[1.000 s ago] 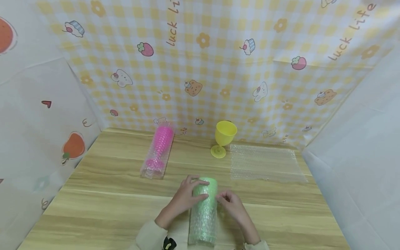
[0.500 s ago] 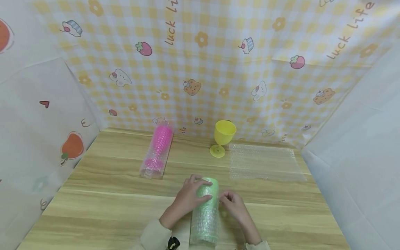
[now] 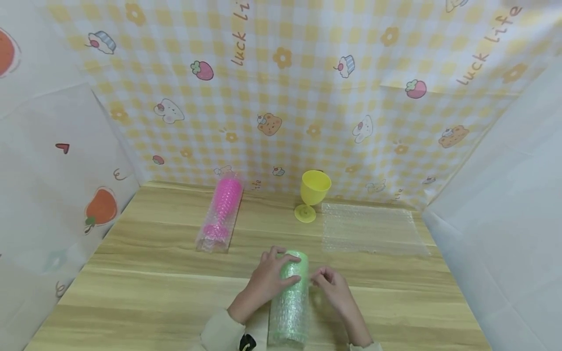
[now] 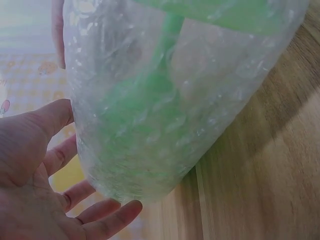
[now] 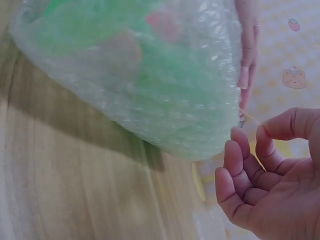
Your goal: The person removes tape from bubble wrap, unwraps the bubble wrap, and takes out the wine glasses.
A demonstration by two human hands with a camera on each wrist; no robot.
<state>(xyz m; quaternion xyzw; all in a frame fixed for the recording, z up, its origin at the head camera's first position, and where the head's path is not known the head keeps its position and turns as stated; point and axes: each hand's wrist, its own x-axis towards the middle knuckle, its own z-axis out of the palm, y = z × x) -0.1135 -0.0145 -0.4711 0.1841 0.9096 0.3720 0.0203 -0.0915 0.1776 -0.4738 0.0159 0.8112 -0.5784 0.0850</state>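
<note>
A green goblet rolled in bubble wrap (image 3: 287, 307) lies lengthwise near the table's front, its stem showing through the layers in the left wrist view. My left hand (image 3: 268, 275) grips the far end of this roll, with thumb and fingers spread round it. Just right of the roll, my right hand (image 3: 335, 290) pinches a thin yellowish strand (image 5: 250, 116) between thumb and index finger. The strand looks like a rubber band and runs taut toward the wrap; its far end is hidden behind the roll.
A pink goblet in bubble wrap (image 3: 221, 214) lies at the back left. The yellow goblet (image 3: 315, 190) stands upright at the back middle, and a flat bubble wrap sheet (image 3: 373, 229) lies to its right. A checked cloth (image 3: 307, 97) hangs behind the wooden table (image 3: 153, 297).
Both hands and the wrapped green goblet have shifted slightly to the right. The gap between the right fingertips and the roll has widened a little.
</note>
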